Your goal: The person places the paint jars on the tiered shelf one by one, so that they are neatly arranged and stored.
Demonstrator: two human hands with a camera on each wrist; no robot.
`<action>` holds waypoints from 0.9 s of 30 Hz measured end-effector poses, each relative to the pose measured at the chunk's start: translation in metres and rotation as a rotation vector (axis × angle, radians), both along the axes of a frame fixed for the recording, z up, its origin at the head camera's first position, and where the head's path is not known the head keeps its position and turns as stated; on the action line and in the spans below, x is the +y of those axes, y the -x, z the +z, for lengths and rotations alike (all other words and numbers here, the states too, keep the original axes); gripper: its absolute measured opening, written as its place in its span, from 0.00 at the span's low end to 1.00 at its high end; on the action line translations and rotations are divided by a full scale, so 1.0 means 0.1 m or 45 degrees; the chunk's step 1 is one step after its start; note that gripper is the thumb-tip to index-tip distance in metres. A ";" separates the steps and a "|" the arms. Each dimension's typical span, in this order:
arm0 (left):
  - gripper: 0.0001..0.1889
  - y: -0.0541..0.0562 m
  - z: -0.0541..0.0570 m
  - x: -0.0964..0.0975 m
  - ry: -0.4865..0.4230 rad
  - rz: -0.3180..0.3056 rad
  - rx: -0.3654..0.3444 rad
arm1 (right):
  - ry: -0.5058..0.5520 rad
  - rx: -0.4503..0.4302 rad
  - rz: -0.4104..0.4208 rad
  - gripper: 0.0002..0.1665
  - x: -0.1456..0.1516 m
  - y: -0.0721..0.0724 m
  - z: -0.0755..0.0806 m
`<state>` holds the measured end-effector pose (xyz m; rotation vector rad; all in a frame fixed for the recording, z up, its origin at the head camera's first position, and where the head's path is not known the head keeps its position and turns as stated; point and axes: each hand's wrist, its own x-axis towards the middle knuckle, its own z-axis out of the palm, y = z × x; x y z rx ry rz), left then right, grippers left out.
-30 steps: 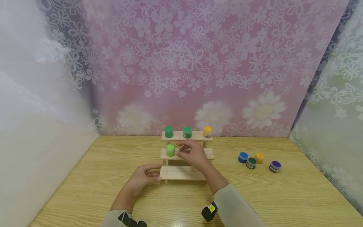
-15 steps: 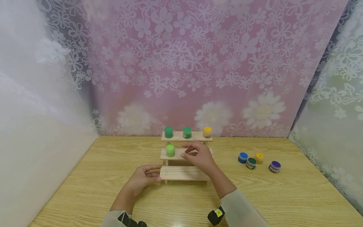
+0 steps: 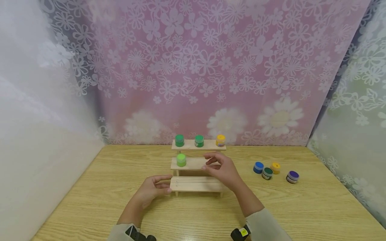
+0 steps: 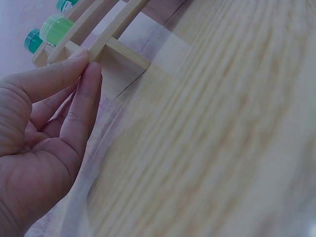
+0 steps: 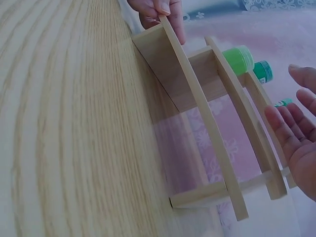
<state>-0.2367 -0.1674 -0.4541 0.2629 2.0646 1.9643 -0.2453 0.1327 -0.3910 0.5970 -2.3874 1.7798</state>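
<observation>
Stand [image 3: 196, 184]: pale raw wood, three stepped plank tiers, lowest nearest the person, square edges, fine line along the bottom plank, small outlined mark toward its 9 o'clock end. Upright, on wood-grain table [image 3: 126, 167]. Left hand [image 3: 150, 190] pinches the bottom tier's 9 o'clock end between thumb and fingers. Right hand [image 3: 221, 169] grips nothing, fingers bent and apart from thumb, over the middle tier's 3 o'clock half. Light green jar [image 3: 181, 160]: squat, lime lid and body, clear-looking rim, upright at the middle tier's 9 o'clock end, right hand well apart at its 3 o'clock. Top tier: green jar [image 3: 179, 140] at 9 o'clock end, second green one [image 3: 199, 141] mid, yellow jar [image 3: 220, 140] at 3 o'clock end. Four loose jars [image 3: 267, 173], incl. blue and purple, at stand's 3 o'clock.
</observation>
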 end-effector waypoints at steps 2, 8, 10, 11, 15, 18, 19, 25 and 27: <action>0.32 0.00 0.00 0.00 0.002 0.001 -0.004 | -0.004 -0.007 0.011 0.25 0.05 -0.02 0.00; 0.32 0.01 -0.01 0.00 0.016 0.000 0.001 | -0.024 -0.023 0.026 0.28 0.19 -0.06 0.02; 0.32 0.01 -0.01 -0.01 0.017 0.000 0.007 | -0.032 -0.016 0.030 0.28 0.22 -0.07 0.03; 0.32 0.01 -0.01 -0.01 0.008 0.000 0.000 | -0.034 -0.006 0.032 0.28 0.24 -0.07 0.03; 0.31 0.00 0.01 0.00 -0.016 -0.015 0.006 | -0.053 0.050 0.033 0.28 0.29 -0.08 0.04; 0.31 -0.02 0.02 0.01 -0.025 -0.021 0.002 | -0.067 0.076 0.029 0.28 0.33 -0.09 0.03; 0.31 -0.02 0.03 0.01 -0.025 -0.022 0.003 | -0.073 0.079 0.025 0.28 0.34 -0.10 0.02; 0.31 -0.03 0.04 0.01 -0.025 -0.021 -0.004 | -0.095 0.082 -0.004 0.28 0.44 -0.13 -0.01; 0.32 -0.03 0.04 0.01 -0.025 -0.021 -0.004 | -0.099 0.084 -0.013 0.28 0.48 -0.13 -0.02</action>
